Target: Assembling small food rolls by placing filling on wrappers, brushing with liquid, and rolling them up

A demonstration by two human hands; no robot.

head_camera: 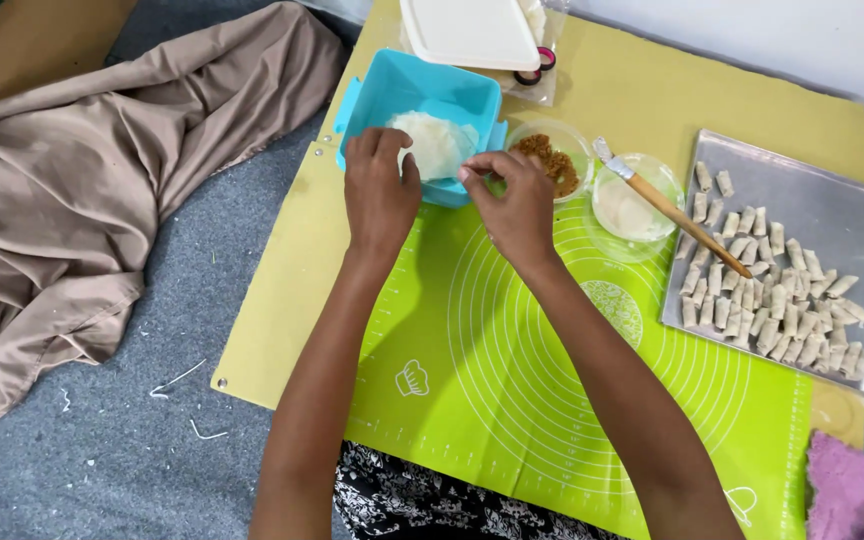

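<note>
A turquoise box (382, 95) holds a stack of thin white wrapper sheets (434, 140). My left hand (380, 190) rests over the box's near rim, fingers on the left edge of the sheets. My right hand (514, 200) pinches the right edge of the top sheet between thumb and fingers. Both hands are over the far end of a green baking mat (512, 390) that lies on a yellow board (282, 300).
A small clear bowl of brown filling (552, 160) and a bowl of white paste (627, 210) with a wooden-handled brush (667, 205) sit right of the box. A metal tray (852, 215) carries several small rolls. White lid (467, 30) behind, beige cloth (82, 180) left, pink cloth (847, 490).
</note>
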